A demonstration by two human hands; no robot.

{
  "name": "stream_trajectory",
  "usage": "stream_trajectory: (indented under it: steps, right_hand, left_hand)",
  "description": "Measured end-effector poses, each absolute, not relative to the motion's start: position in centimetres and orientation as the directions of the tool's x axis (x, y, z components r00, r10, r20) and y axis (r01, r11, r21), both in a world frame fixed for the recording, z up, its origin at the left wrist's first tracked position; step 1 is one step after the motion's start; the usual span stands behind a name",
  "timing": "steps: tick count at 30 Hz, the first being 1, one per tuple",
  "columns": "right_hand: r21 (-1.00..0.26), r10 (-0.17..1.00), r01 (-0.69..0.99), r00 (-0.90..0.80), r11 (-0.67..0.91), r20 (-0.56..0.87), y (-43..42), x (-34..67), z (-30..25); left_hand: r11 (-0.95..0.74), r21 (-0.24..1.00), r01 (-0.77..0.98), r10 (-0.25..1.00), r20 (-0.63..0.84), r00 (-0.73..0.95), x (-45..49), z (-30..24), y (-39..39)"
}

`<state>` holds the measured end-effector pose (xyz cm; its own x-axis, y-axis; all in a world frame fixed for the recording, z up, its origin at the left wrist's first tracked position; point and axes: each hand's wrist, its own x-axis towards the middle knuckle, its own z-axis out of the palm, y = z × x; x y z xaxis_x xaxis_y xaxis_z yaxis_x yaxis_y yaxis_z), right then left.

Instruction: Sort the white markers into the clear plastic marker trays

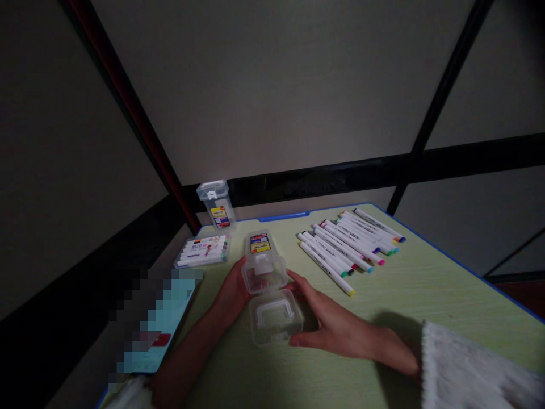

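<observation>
A clear plastic marker case (263,262) lies on its side in the middle of the green desk (426,295), its hinged lid (276,316) swung open toward me. My left hand (232,292) cups the case body from the left, fingers curled on it. My right hand (327,321) holds the open lid from the right, thumb and fingers round it. The case looks empty inside. A row of several white markers (349,244) with coloured caps lies loose to the right, beyond my right hand.
A second clear case (216,205) stands upright at the desk's back left corner. A flat clear box of markers (203,251) lies left of my hands. A light blue booklet (170,318) sits at the left edge. Dark frame bars run behind the desk.
</observation>
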<state>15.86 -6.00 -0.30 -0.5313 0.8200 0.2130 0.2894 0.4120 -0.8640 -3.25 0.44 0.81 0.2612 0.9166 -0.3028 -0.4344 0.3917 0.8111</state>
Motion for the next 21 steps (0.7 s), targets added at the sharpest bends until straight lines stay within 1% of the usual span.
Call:
stream_trajectory:
  steps: [7,12,18,21]
  right_hand:
    - [-0.871,0.819,0.274,-0.531,0.409,0.218,-5.99,15.81,-0.30]
    - [-0.874,0.818,0.271,-0.534,0.403,0.212,-6.04,15.79,-0.12]
    - [-0.877,0.818,0.267,-0.536,0.399,0.208,-6.04,15.80,-0.01]
    - [-0.864,0.814,0.284,-0.539,0.416,0.216,-6.03,15.84,-0.21]
  left_hand:
    - [0.412,0.820,-0.397,0.910,-0.344,0.233,-3.18,0.93,0.43]
    - [0.394,0.823,-0.409,0.918,-0.328,0.223,-3.14,0.94,0.45]
    - [0.425,0.815,-0.394,0.904,-0.358,0.234,-3.08,1.08,0.43]
    - [0.404,0.821,-0.403,0.913,-0.337,0.229,-3.06,1.05,0.40]
